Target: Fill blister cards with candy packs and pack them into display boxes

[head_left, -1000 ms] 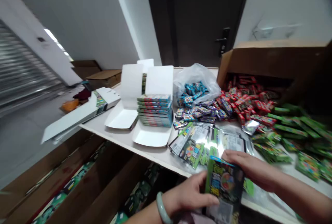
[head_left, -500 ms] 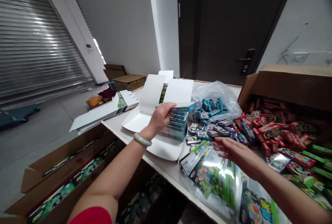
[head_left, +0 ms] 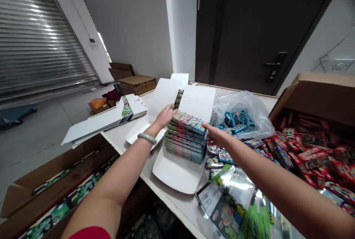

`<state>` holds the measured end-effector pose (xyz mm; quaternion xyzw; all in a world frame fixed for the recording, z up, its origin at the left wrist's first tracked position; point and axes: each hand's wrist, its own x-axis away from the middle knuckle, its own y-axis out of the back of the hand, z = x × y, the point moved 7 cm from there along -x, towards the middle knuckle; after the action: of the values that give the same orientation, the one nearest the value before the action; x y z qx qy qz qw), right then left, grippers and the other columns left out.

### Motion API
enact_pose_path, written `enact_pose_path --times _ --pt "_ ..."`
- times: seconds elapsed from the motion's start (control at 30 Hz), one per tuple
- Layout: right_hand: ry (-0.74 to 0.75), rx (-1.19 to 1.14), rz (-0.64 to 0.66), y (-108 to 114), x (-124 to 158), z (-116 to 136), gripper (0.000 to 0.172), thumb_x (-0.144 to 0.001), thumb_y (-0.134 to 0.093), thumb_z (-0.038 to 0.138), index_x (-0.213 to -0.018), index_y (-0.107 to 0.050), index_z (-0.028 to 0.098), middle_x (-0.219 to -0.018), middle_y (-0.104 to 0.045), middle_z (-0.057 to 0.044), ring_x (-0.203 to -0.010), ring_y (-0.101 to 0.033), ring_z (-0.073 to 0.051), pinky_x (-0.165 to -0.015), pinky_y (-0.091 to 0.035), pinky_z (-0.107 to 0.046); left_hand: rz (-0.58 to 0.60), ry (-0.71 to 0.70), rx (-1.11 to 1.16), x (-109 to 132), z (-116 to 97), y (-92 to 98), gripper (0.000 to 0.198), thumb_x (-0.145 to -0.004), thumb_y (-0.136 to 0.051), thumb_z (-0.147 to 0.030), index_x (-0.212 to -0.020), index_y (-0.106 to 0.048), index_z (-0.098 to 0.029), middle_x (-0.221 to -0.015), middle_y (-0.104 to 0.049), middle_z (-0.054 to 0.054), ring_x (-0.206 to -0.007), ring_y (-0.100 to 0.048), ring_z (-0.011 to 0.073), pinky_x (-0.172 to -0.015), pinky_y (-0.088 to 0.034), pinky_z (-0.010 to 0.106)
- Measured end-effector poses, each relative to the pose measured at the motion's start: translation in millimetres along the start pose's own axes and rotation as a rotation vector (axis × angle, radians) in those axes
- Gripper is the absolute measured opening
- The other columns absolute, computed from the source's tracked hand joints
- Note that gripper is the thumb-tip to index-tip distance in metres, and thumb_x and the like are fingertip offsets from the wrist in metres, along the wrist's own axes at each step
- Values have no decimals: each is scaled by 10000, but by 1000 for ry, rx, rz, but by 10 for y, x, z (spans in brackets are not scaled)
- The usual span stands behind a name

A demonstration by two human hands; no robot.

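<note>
A tall stack of thin, brightly printed flat packs [head_left: 187,139] stands on an unfolded white carton [head_left: 177,178] on the table. At the stack's upper left corner, my left hand [head_left: 165,116], with a pale bangle on the wrist, grips the edge of the top layers. My right hand [head_left: 214,134] holds the opposite side, its thumb on the top pack and its other fingers partly hidden behind the stack. Behind it, raised white flaps [head_left: 198,100] stand with a strip of printed packs showing between them.
Right of the stack are a clear bag [head_left: 259,115] with blue packets, a cardboard box [head_left: 318,95] spilling red packets, and glossy green-black pouches [head_left: 230,205]. Flat white cartons [head_left: 97,122] overhang the table's left edge. An open box [head_left: 55,180] stands below.
The top pack, tilted in my left hand before, now lies flat on the stack. My right hand has moved from above the glossy pouches to the stack's right side.
</note>
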<state>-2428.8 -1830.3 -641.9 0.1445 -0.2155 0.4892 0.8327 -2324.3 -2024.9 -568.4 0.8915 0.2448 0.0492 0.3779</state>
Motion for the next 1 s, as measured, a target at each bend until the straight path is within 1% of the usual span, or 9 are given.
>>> enact_pose_path --times 0.13,0.27,0.33,0.4,0.57,0.63,0.77,0.87,1.0 --pt "-127 -11 -48 -29 29 -41 406 -878 -425 548 -766 -543 176 -669 -563 -36 -562 -518 -145 -567 -449 -295 216 303 149 -173 407 -88 579 -804 -503 -613 -1059 -668 -120 -1067 -712 163 -1022 -640 346 -851 -484 499" --pt "-85 -14 -92 -94 116 -81 347 -839 -518 509 -910 -585 176 -844 -645 -69 -702 -596 -179 -635 -504 -317 327 418 326 -15 534 -201 553 -724 -602 -637 -981 -700 -158 -977 -744 103 -938 -672 297 -777 -529 421" --pt "-17 -9 -149 -124 207 -145 410 -804 -584 486 -1095 -552 199 -1077 -645 -81 -899 -621 -208 -769 -521 -342 286 409 413 190 534 -193 575 -709 -635 -630 -1037 -687 -161 -1040 -731 103 -1009 -648 303 -819 -519 409" --pt "118 37 -222 -175 342 -206 605 -761 -644 480 -1270 -459 212 -1272 -576 -92 -1107 -575 -239 -949 -472 -377 205 367 496 471 534 -169 600 -732 -640 -603 -1147 -643 -170 -1137 -699 99 -1101 -607 311 -890 -493 411" --pt "555 319 -350 -511 754 -477 1005 -721 -692 488 -1491 -152 134 -1536 -254 -183 -1416 -266 -306 -1165 -230 -471 -41 199 679 1295 698 -202 665 -785 -649 -480 -1362 -460 -208 -1315 -593 80 -1255 -503 304 -1041 -418 412" --pt "698 440 -344 -682 853 -663 1006 -760 -675 431 -1510 -69 146 -1560 -169 -180 -1452 -169 -291 -1178 -193 -477 -95 136 732 1565 817 -271 723 -749 -700 -422 -1384 -429 -209 -1386 -531 91 -1289 -469 317 -1070 -398 432" --pt "832 592 -302 -875 914 -990 987 -800 -656 320 -1518 12 213 -1583 -73 -156 -1473 -57 -290 -1170 -186 -514 -5 70 713 1893 954 -477 772 -720 -730 -281 -1412 -391 -233 -1512 -376 94 -1371 -373 316 -1135 -321 448" --pt "832 593 -321 -908 944 -1073 976 -818 -642 288 -1518 37 242 -1597 21 -137 -1474 -3 -299 -1161 -194 -534 -30 -6 665 1991 941 -514 834 -744 -657 -170 -1467 -258 -290 -1580 -237 70 -1449 -224 276 -1181 -223 450" --pt "784 554 -379 -962 951 -1064 842 -887 -556 258 -1516 4 276 -1599 53 -120 -1474 18 -292 -1153 -198 -549 -131 -42 626 1973 912 -521 698 -710 -563 -83 -1365 -395 -258 -1557 -290 74 -1449 -232 264 -1193 -178 473"
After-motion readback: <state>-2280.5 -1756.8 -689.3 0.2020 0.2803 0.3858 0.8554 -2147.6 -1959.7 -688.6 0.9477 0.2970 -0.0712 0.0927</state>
